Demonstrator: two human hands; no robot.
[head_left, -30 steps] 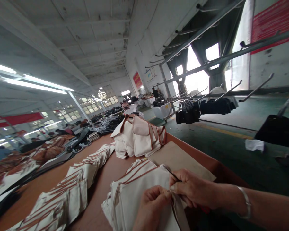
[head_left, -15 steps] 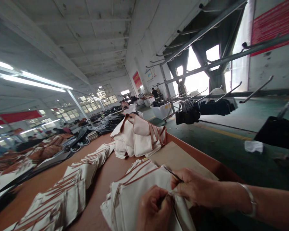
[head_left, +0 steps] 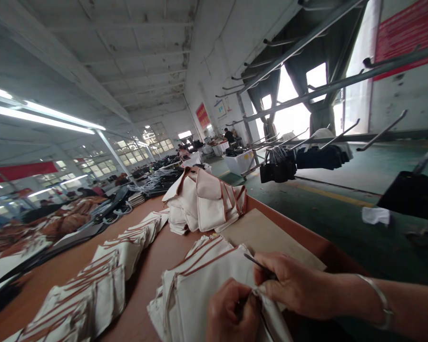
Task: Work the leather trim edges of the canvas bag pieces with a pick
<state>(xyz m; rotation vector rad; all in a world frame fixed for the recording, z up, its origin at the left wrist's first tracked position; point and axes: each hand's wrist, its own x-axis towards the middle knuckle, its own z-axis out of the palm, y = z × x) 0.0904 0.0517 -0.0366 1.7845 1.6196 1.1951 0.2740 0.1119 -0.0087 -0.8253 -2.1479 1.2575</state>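
My left hand (head_left: pixel 232 311) is closed, its thumb and fingers pinching the edge of a white fabric piece (head_left: pixel 275 320). My right hand (head_left: pixel 288 280) touches that same edge with its fingertips. Held in the right hand is a slim dark metal tool (head_left: pixel 256 262), whose thin end sticks out to the upper left; its kind cannot be made out. Beneath and beside both hands lies a stack of white fabric pieces with brown edging (head_left: pixel 196 294). The spot where the fingertips meet is partly hidden by the fingers.
A long overlapping row of white brown-edged pieces (head_left: pixel 109 266) runs along the brown table (head_left: pixel 142 285). Farther back stands a heap of similar pieces (head_left: pixel 210 199), beside a flat tan board (head_left: pixel 267 232). A metal rack (head_left: pixel 306 102) with hanging dark bags (head_left: pixel 278 168) stands right.
The tool in my right hand has tilted a little, its tip lower. Both hands have shifted slightly right and down, still at the fabric edge.
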